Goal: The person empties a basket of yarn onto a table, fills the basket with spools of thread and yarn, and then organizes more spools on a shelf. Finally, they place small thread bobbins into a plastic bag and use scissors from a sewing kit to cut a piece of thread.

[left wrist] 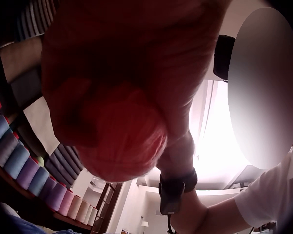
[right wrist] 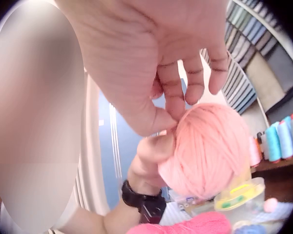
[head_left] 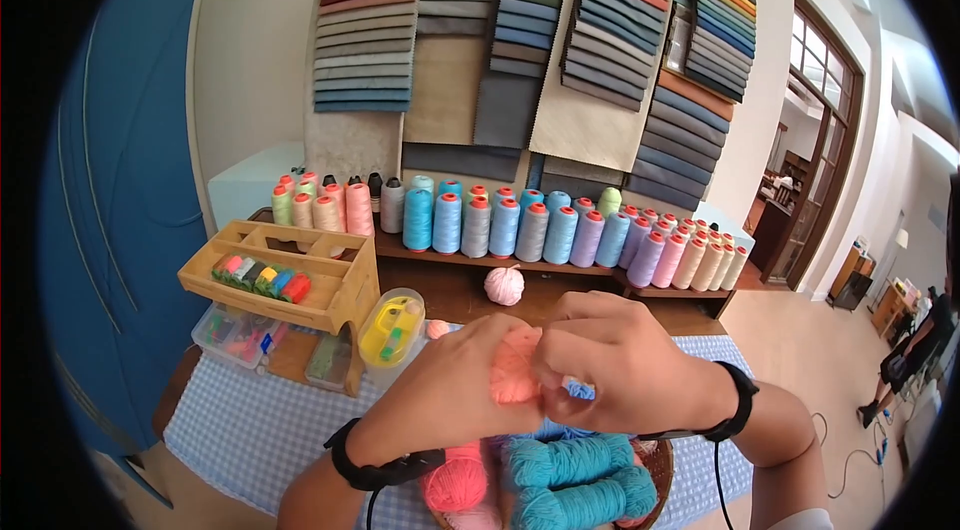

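Observation:
My left hand (head_left: pixel 440 375) grips a peach-coral ball of yarn (head_left: pixel 514 366), held up over a basket of yarn. In the left wrist view the ball (left wrist: pixel 122 146) sits dark and reddish against the palm. My right hand (head_left: pixel 625 360) is close against its other side. The right wrist view shows my right thumb and fingertips (right wrist: pixel 176 106) pinching at the edge of the ball (right wrist: pixel 212 151), while the other fingers hang loosely bent. Any strand between them is too small to make out. Below, the basket (head_left: pixel 660 470) holds teal skeins (head_left: pixel 575 460) and a hot pink skein (head_left: pixel 455 478).
A pale pink yarn ball (head_left: pixel 504 285) lies behind my hands. Thread cones (head_left: pixel 475 227) line a wooden shelf. At left stand a wooden organizer (head_left: pixel 345 305) and a yellow-trayed plastic box (head_left: pixel 390 330) on a checked tablecloth (head_left: pixel 240 420). Fabric swatches (head_left: pixel 365 40) hang behind.

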Demonstrator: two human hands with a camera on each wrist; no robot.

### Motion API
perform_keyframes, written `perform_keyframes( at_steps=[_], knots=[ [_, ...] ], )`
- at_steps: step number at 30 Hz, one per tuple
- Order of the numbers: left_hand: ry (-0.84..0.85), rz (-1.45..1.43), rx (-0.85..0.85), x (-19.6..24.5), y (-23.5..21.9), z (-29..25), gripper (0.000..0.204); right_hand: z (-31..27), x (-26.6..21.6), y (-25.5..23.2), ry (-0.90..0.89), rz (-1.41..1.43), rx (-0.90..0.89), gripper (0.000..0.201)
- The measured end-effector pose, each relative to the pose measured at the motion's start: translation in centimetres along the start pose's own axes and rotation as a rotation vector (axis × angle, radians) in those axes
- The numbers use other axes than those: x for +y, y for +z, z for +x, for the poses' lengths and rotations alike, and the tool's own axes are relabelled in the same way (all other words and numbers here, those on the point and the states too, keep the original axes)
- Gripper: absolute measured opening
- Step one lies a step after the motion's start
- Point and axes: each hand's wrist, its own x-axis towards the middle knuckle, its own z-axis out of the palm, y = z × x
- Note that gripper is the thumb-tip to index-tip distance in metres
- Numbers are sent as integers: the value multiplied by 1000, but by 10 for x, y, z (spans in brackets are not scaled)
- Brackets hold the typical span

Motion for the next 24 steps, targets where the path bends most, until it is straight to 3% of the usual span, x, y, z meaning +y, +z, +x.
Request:
perform_keyframes(
  at_steps=[4,8,11,14,16,18,19,20,22,24],
  knots=[
    [12,-88,4,1,-4,1,70,-5,2,7,-155,-262,152,32],
    [112,-31,-57,7,-1,1,71,3,3,0,-127,-259,207,37],
    [91,-42,-60,12,-1,-2,71,-3,3,-10,103,-72,23,39],
    [60,26,-34,22,-3,-6,70,-12,3,-8,180,-30,-47,37],
    [18,126,-56,18,0,-8,71,-15,4,-6,181,-41,-21,35],
    [106,96,-83,18,4,-6,72,-20,10,-7,52,78,25,32],
    [104,55,-77,12,6,-7,62,-24,13,-10,91,89,-68,30],
    [108,9,-74,6,8,-7,54,-27,20,-1,26,163,-8,27],
    [-23,-73,-231,0,3,-6,72,-30,21,-1,68,270,-18,25],
    [-62,-327,-154,-8,13,-8,71,-28,21,-2,85,300,-11,18]
  ],
)
